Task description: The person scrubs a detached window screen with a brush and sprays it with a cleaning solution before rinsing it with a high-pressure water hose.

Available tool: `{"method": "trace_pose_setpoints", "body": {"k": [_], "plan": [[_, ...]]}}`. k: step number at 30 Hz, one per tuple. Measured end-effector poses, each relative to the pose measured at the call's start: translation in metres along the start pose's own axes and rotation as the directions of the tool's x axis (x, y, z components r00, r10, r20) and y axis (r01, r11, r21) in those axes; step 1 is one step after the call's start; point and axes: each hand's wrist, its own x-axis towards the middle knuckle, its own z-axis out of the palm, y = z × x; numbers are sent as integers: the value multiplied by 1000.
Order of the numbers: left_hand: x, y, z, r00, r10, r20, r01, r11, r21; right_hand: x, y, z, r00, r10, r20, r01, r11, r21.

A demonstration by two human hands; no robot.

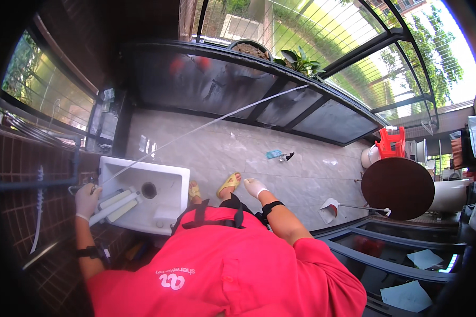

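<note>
My left hand (87,202), in a white glove, is closed around a metal tap (74,189) at the left edge of a white sink (170,170). Inside the basin, white flat bars like mop heads (118,204) lean beside the dark drain (149,190). My right hand (255,187), gloved too, hangs in front of my body with its fingers curled in, and nothing shows in it. A long thin white line, a cord or pole (217,119), stretches from the sink to the ledge under the far window; its exact kind is unclear.
On the tiled floor (206,140) lie a blue-and-clear spray bottle (278,155) and, farther right, a long-handled dustpan (329,209). A round brown tabletop (397,188) and red stool (390,141) stand at right. Potted plants (300,62) line the window ledge.
</note>
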Motion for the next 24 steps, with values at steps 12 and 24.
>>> {"method": "trace_pose_setpoints", "body": {"k": [12,24], "plan": [[0,-12,7,999,43,15,-44,998,49,-4,-9,-4,999,-22,32,22,1000,10],[3,-1,8,998,19,64,-24,997,78,-2,8,4,1000,21,6,-21,1000,2]]}}
